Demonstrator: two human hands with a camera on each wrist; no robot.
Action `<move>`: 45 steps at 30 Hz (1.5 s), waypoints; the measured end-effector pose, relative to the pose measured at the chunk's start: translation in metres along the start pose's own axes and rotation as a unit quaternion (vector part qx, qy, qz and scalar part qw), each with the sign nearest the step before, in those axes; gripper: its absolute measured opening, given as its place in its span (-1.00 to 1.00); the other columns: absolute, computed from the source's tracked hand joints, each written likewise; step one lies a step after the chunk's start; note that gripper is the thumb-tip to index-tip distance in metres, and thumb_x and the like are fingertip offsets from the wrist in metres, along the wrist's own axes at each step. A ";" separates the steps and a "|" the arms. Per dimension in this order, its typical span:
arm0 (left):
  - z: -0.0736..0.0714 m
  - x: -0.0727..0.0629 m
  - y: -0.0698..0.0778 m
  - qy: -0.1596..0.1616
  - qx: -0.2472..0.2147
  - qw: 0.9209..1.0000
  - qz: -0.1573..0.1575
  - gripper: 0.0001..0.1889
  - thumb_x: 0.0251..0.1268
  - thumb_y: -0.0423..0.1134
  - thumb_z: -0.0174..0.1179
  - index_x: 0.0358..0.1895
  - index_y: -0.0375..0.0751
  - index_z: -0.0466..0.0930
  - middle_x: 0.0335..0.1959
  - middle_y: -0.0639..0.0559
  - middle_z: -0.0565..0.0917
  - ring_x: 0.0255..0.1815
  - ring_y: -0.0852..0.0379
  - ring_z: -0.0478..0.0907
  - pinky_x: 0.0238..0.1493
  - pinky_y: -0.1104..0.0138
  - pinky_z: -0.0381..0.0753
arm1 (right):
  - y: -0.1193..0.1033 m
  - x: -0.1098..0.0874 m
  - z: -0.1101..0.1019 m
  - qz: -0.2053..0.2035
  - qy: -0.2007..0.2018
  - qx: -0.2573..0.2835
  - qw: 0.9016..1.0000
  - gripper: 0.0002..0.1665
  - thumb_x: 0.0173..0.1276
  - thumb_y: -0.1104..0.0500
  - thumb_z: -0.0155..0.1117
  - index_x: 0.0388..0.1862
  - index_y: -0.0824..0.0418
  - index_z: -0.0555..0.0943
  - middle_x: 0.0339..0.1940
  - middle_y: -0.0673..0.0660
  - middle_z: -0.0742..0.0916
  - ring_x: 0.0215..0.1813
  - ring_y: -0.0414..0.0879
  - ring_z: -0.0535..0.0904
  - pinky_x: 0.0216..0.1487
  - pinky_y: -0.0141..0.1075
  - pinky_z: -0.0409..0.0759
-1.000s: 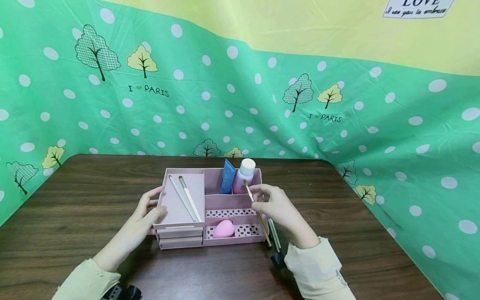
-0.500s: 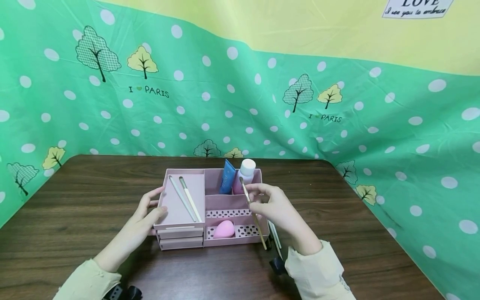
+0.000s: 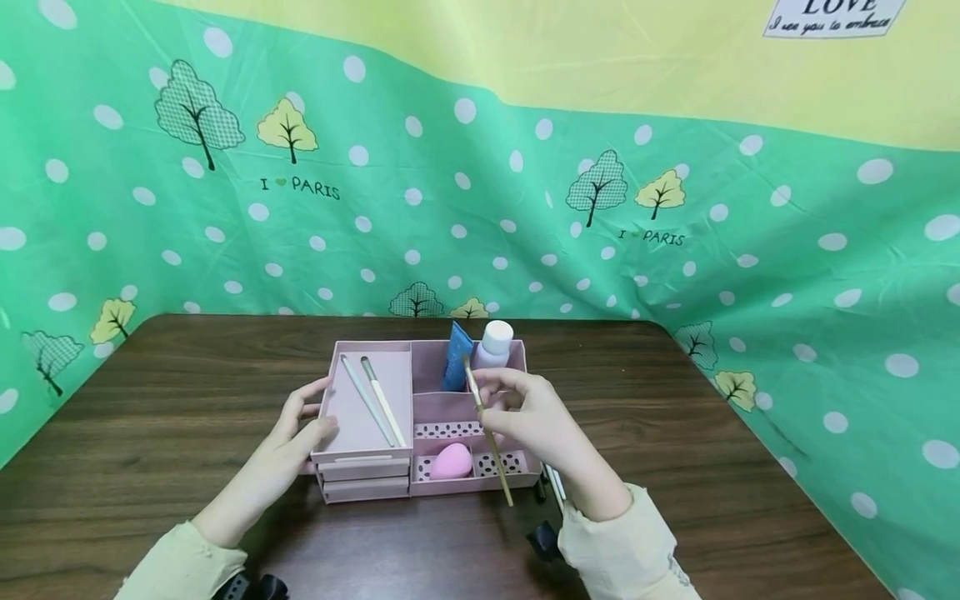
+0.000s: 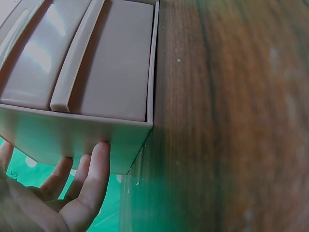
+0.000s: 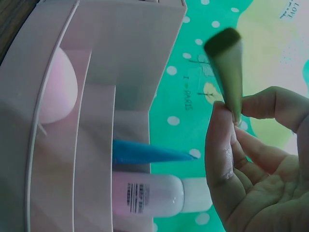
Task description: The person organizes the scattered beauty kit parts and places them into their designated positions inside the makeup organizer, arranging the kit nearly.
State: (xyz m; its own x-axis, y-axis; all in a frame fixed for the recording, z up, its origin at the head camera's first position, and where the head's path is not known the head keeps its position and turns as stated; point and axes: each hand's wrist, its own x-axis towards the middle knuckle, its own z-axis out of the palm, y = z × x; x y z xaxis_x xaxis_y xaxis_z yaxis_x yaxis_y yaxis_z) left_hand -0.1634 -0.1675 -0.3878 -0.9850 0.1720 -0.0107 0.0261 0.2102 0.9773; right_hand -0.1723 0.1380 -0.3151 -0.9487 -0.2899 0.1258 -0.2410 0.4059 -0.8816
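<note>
One brush (image 3: 492,452) shifted leftward, right hand (image 3: 527,414) pinching it, left hand (image 3: 285,437) unclenched, touching organizer (image 3: 350,421)

Behind the dark brown wood-grain table (image 3: 187,392) we see a green cloth with white dots (image 3: 450,204), which hangs with soft folds and continues also along the table's left and right sides. On it we find printed trees (image 3: 197,114), some checked, some yellow, and the word "PARIS". Higher up, we see a plain yellow area (image 3: 600,58) and a white rectangle with "LOVE" (image 3: 836,25). A pale light shines on the near tabletop.
</note>
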 end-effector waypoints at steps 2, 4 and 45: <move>0.000 0.000 0.000 -0.001 -0.001 1.000 -0.001 -0.38 0.54 -0.16 -0.06 0.54 0.11 -0.07 0.32 -0.31 0.15 -0.14 0.07 0.58 -0.27 0.23 0.67 | -0.001 0.002 0.003 -0.008 0.000 0.000 1.000 -0.43 0.08 0.44 0.21 0.17 0.45 0.56 -0.23 0.23 0.64 -0.31 -0.13 0.56 -0.40 -0.31 0.64; 0.001 0.000 0.000 -0.002 -0.002 1.000 -0.003 -0.38 0.54 -0.16 -0.06 0.54 0.11 -0.07 0.32 -0.31 0.15 -0.14 0.07 0.58 -0.26 0.23 0.68 | -0.003 0.004 0.005 -0.010 -0.001 0.002 1.000 -0.43 0.09 0.44 0.21 0.18 0.44 0.56 -0.24 0.23 0.63 -0.31 -0.13 0.56 -0.40 -0.33 0.62; 0.000 0.001 -0.001 -0.005 -0.016 1.000 -0.008 -0.37 0.53 -0.18 -0.06 0.55 0.10 -0.09 0.34 -0.31 0.10 -0.12 0.02 0.60 -0.25 0.20 0.70 | -0.049 0.074 0.067 0.009 -0.046 0.054 0.997 -0.52 0.22 0.33 0.32 0.16 0.28 0.62 -0.24 0.13 0.67 -0.40 -0.20 0.61 -0.36 -0.30 0.70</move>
State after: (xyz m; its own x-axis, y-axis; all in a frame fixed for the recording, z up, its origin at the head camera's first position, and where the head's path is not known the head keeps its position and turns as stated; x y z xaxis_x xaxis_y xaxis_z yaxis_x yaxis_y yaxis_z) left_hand -0.1648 -0.1678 -0.3887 -0.9836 0.1783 -0.0282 0.0049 0.1824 0.9832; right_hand -0.2172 0.0391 -0.2933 -0.9283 -0.3649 0.0721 -0.1965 0.3166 -0.9280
